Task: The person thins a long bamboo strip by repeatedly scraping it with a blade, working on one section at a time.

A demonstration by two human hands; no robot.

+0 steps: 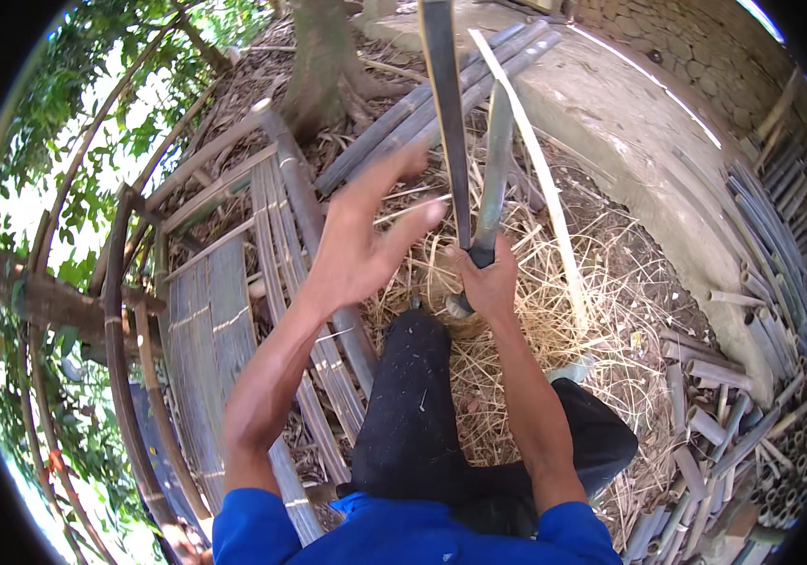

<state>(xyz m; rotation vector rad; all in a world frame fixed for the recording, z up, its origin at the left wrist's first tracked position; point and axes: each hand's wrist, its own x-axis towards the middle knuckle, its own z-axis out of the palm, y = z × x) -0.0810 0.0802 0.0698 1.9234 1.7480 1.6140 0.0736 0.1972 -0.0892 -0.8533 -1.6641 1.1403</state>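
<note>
My right hand (486, 280) is closed at the lower end of a long dark bamboo strip (448, 104) with pale edges, which stretches up past the top of the picture. The same fist grips what looks like a machete, its long grey-green blade (497, 160) pointing away and a dark collar at the fingers; my palm hides most of the handle. My left hand (352, 240) hangs in the air left of the strip, fingers apart and smeared by motion, touching nothing. A thin pale bamboo strip (540, 169) leans to the right of the blade.
Straw-like shavings (507, 400) cover the ground around my dark-trousered legs. At left stands a slatted bamboo bench (206, 330). Bamboo poles (394, 132) lie before a tree trunk (319, 66). A concrete ledge (648, 179) runs along the right, with cut bamboo pieces (705, 424) piled below.
</note>
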